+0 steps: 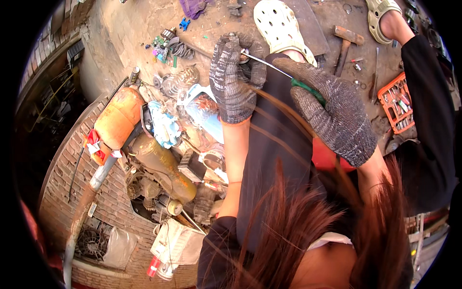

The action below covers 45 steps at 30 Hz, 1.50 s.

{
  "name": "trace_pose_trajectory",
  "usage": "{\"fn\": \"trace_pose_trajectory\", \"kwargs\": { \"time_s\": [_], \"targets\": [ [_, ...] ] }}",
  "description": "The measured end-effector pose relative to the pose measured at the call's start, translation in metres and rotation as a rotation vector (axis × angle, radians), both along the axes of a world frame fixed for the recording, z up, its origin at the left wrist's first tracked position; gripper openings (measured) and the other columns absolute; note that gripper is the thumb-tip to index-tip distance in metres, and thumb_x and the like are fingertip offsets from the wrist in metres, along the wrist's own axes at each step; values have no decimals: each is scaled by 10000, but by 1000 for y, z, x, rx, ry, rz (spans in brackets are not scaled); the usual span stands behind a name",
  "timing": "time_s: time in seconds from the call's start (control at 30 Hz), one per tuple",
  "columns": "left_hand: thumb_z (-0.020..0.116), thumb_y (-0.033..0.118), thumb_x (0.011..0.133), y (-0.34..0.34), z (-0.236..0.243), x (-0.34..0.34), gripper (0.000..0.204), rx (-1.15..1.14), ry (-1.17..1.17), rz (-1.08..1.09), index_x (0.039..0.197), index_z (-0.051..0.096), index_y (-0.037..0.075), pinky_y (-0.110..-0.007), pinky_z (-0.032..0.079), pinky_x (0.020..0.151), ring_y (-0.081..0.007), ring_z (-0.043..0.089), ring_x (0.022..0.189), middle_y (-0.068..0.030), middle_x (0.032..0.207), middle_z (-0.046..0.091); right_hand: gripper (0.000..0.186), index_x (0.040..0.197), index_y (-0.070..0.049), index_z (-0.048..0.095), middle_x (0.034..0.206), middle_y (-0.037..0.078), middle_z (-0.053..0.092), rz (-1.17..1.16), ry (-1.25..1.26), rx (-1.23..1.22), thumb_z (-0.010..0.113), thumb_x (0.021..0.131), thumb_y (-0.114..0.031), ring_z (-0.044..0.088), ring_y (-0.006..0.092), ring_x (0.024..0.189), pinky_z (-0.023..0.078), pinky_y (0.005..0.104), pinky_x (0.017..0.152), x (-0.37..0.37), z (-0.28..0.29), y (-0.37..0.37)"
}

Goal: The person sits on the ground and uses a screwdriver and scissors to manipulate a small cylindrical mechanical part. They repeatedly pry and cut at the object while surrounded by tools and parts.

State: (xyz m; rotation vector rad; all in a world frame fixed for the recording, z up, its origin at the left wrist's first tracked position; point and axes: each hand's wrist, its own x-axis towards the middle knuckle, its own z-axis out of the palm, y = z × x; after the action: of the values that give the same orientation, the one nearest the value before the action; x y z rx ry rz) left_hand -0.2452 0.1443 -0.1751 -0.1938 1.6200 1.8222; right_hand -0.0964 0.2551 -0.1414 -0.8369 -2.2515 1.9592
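My left hand point(236, 79), in a grey knitted glove, is curled round a small metal part point(244, 54) at the upper middle, mostly hidden by the fingers. My right hand point(339, 111), also gloved, grips the green handle of a screwdriver point(305, 90). Its thin steel shaft reaches leftward to the part in my left fingers; I cannot make out whether the tip touches it. Both hands are over my dark-trousered leg point(272, 144), with a pale clog point(275, 24) just beyond them.
A hammer point(349, 38), a loose tool point(374, 72) and an orange tool case point(385, 96) lie right. Left are small parts point(171, 48), a light-blue item point(204, 113), a yellowish cylinder point(161, 164), an orange tank point(119, 115), a long pipe point(86, 202) and a brick surface point(62, 178).
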Motion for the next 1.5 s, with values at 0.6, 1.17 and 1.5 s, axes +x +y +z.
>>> {"fn": "trace_pose_trajectory", "kwargs": {
  "time_s": [0.6,1.17,1.5],
  "targets": [
    [431,276,938,11,-21,3,266,-58,143,162,910,536,34,-238,430,615,-121,491,681,-48,821,543,420,1260,-209,471,773,132,588,-41,-41,282,515,842,-200,593,274,615,475,367,502,-11,-22,-53],
    [513,318,870,10,-6,-24,233,252,-471,-277,883,518,85,-223,271,308,-109,364,373,-34,537,436,313,1140,-55,586,1074,123,614,-54,151,-331,589,846,-163,585,235,985,458,324,840,7,-37,19],
    [506,351,887,20,-6,7,286,-162,-78,-32,793,570,89,-216,272,323,-79,356,350,10,505,438,296,1118,-55,591,1013,181,622,-46,55,80,587,841,-161,606,294,937,475,352,789,7,-24,6]
  ]
}}
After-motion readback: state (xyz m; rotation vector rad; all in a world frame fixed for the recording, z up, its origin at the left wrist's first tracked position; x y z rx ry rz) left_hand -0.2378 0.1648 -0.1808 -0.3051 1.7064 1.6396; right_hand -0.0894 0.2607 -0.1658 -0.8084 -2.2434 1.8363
